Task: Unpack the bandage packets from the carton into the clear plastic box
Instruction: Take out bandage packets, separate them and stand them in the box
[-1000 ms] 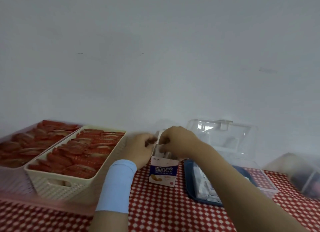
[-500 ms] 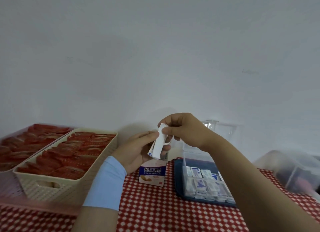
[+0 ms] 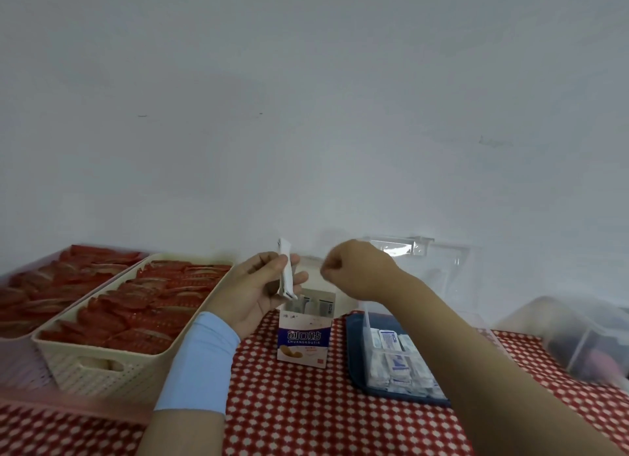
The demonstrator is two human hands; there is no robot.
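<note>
Head camera has the bandage packets [image 3: 286, 272] up in the air: a thin stack, standing on end, pinched between the thumb and the fingers [image 3: 299, 278] of the left hand [image 3: 258, 292], just above and to the left of the carton [image 3: 304, 340]. The carton stands upright on the table [image 3: 289, 408], top flaps open, and more white packets [image 3: 315, 304] poke up inside it. The right hand [image 3: 357, 272] hovers above the carton's right side, fingers curled tight into the palm, thumb against the forefinger, nothing visible in its grasp. Just right of the carton sits the clear plastic box [image 3: 367, 346], resting on a dark blue tray [image 3: 354, 360], and a layer of wrapped bandages [image 3: 398, 363] lies inside it. Its clear lid [image 3: 425, 261] stands open behind, up against the white wall [image 3: 306, 115]. A light blue wristband [image 3: 200, 360] wraps the left wrist. Over on the left, a cream basket [image 3: 102, 363] is packed with rows of red sachets [image 3: 153, 302], and a second basket [image 3: 17, 363] beside it carries the same. Far right there's another clear container [image 3: 585, 336], blurred, contents impossible to make out. A red-and-white checked cloth covers the table.
</note>
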